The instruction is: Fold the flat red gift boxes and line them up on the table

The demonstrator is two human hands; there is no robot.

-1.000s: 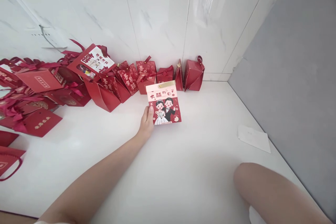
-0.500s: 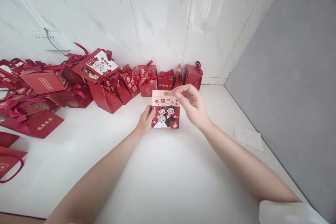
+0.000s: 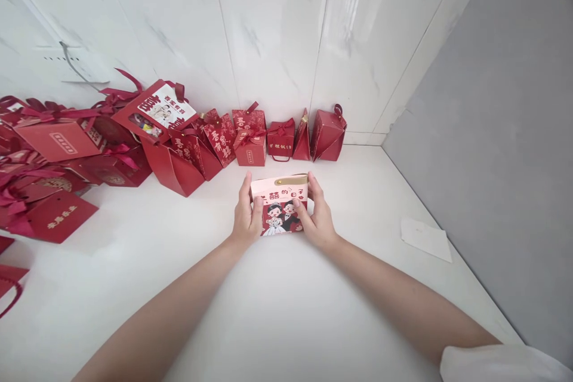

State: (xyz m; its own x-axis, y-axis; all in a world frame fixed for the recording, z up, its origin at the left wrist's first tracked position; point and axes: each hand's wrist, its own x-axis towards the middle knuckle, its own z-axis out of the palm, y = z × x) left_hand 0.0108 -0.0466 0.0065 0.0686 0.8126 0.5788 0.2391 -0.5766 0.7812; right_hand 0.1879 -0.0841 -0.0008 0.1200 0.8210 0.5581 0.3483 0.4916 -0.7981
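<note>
A small pink and red gift box [image 3: 280, 200] with a cartoon bride and groom on its front and a tan handle on top stands on the white floor [image 3: 277, 310]. My left hand [image 3: 246, 215] grips its left side, thumb on the front. My right hand [image 3: 317, 215] grips its right side, fingers along the top edge. Both hands are closed on the box.
A row of red gift boxes [image 3: 250, 137] with ribbons lines the tiled wall behind. A larger pile of red boxes and bags [image 3: 67, 155] spreads to the left. A white paper slip [image 3: 425, 239] lies at the right near the grey wall [image 3: 501, 131].
My right hand came in from the lower right, reached the box's top, then settled on its right side. The box has come slightly nearer, now held by both hands.
</note>
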